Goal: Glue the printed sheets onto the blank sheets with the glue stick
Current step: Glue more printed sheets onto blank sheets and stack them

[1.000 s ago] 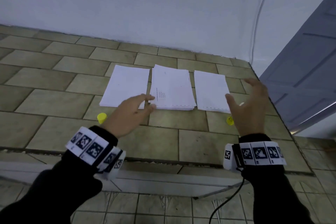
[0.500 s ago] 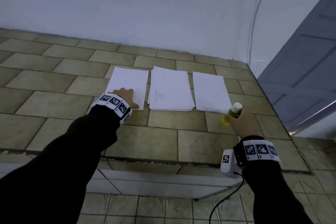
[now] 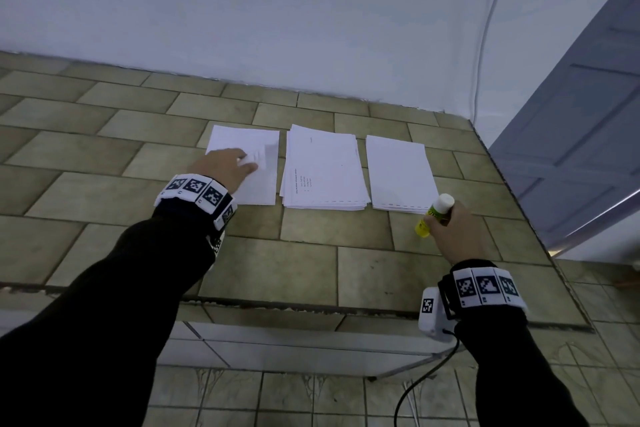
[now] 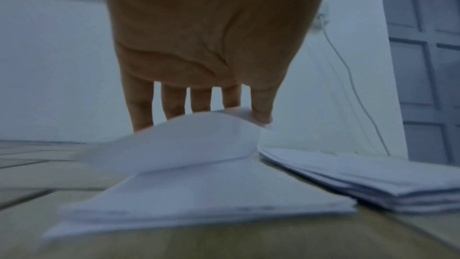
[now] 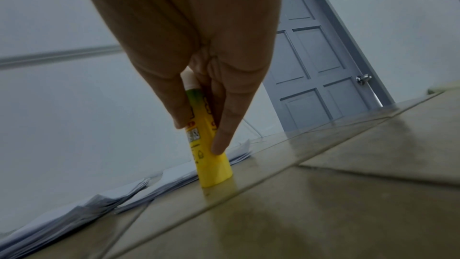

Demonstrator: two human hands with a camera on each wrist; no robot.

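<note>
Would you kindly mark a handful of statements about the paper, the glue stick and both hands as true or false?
1. The right hand holds the glue stick. True.
2. The glue stick has its cap on. False: its white tip is bare.
3. The left hand lifts a sheet off the left pile. True.
4. Four piles of paper lie on the tiled counter. False: three piles.
5. The glue stick's base rests on the middle pile. False: it sits on the tiles, near the right pile.
</note>
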